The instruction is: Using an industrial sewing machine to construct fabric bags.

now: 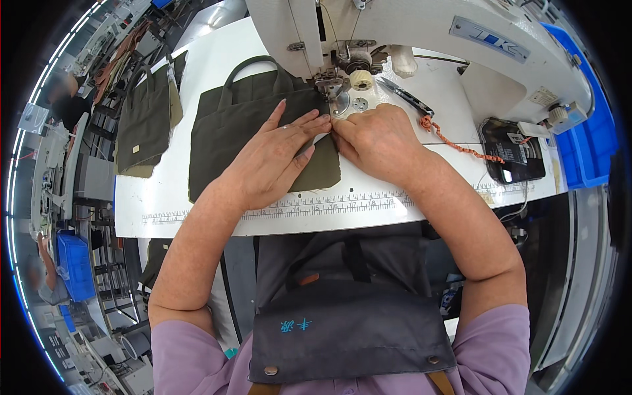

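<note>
A dark olive fabric bag piece (220, 141) with a loop handle lies on the white sewing table, its right edge at the sewing machine's needle area (333, 99). My left hand (276, 155) rests flat on the cloth, fingers spread, a ring on one of them. Just right of the needle area, my right hand (382, 141) has its thumb and forefinger pinched at the fabric's edge. The fingertips of both hands nearly meet in front of the presser foot. A lighter olive layer (322, 164) shows beneath the darker cloth.
Thread snips (408, 96) with an orange braided cord (454, 141) lie right of the needle. A black tray (510, 161) sits farther right, beside a blue bin (586, 151). Another bag piece (145, 125) lies at left. A printed ruler (316, 205) runs along the front edge.
</note>
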Motion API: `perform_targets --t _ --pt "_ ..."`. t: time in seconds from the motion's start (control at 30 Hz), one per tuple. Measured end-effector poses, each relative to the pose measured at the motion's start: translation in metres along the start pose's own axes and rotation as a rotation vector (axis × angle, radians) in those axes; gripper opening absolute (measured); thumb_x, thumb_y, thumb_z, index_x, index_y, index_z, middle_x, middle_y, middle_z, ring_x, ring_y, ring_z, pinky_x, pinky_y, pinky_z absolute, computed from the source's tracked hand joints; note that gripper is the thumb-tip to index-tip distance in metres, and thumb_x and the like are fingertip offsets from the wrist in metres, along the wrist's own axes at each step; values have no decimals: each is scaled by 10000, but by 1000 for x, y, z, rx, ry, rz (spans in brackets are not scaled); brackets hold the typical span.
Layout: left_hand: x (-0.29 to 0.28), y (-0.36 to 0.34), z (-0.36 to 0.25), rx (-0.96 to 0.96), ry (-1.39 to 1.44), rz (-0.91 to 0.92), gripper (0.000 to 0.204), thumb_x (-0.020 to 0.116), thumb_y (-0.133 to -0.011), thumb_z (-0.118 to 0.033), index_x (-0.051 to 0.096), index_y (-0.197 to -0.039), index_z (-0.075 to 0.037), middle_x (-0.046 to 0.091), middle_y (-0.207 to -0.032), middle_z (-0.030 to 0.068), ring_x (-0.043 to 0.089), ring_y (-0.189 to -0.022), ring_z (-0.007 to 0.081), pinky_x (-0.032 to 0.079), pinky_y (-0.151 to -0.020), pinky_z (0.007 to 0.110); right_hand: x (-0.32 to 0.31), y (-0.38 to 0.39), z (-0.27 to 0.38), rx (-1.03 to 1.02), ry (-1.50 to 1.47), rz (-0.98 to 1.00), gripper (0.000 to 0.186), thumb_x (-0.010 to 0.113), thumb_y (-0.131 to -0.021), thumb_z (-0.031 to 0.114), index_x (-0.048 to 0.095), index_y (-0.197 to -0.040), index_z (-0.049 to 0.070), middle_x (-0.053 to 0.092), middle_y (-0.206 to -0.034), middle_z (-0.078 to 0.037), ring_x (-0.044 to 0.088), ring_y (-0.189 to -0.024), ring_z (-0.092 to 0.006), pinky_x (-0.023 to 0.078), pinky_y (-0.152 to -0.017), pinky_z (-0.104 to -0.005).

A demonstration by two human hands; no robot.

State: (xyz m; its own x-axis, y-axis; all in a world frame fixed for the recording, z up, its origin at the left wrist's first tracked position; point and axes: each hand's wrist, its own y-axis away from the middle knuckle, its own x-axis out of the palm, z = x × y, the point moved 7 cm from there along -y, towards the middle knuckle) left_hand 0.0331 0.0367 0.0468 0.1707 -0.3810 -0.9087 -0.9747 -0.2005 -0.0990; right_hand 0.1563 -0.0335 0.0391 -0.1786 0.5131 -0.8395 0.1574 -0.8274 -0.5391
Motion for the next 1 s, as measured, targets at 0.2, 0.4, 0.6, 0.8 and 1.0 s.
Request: perform_targets --t 0.2,0.4,0.6,0.8,1.0 --pt "-1 1 -3 -100 70 33 438 378 -1082 -190 496 -1479 -49 522 -1524 115 424 -1462 268 164 -1264 522 -8 -1 -1 19 -26 -6 168 684 -867 209 665 -776 70 651 -635 -76 658 -580 -290 496 -551 -426" --pt "-10 -5 -7 -6 -171 18 429 402 -1066 -178 520 -1451 -29 570 -1467 142 443 -1444 281 193 -1252 513 -7 1 -5 16 -7 -8 165 683 -875 216 671 -780 83 627 -604 -70 640 -555 -291 490 -543 -428" --pt "-12 -9 -4 0 -154 101 438 414 -1060 -169 514 -1456 -13 588 -1437 171 463 -1427 297 199 -1251 512 -7 -1 -3 17 -2 -3 203 683 -880 217 659 -741 71 630 -602 -73 636 -548 -292 480 -534 -425" --pt "-8 -4 -5 -45 -52 18 430 417 -1058 -173 524 -1447 -25 573 -1458 158 469 -1420 301 216 -1240 514 -8 -2 -4 48 -49 -3 166 676 -881 207 670 -785 72 638 -614 -67 648 -564 -298 495 -548 -438" --pt "7 2 -2 -93 -41 -84 462 492 -992 -163 538 -1441 -59 541 -1495 117 452 -1435 292 212 -1234 534 -8 1 -17 161 -119 14 126 664 -884 198 701 -924 84 690 -748 -82 685 -664 -294 518 -588 -440"
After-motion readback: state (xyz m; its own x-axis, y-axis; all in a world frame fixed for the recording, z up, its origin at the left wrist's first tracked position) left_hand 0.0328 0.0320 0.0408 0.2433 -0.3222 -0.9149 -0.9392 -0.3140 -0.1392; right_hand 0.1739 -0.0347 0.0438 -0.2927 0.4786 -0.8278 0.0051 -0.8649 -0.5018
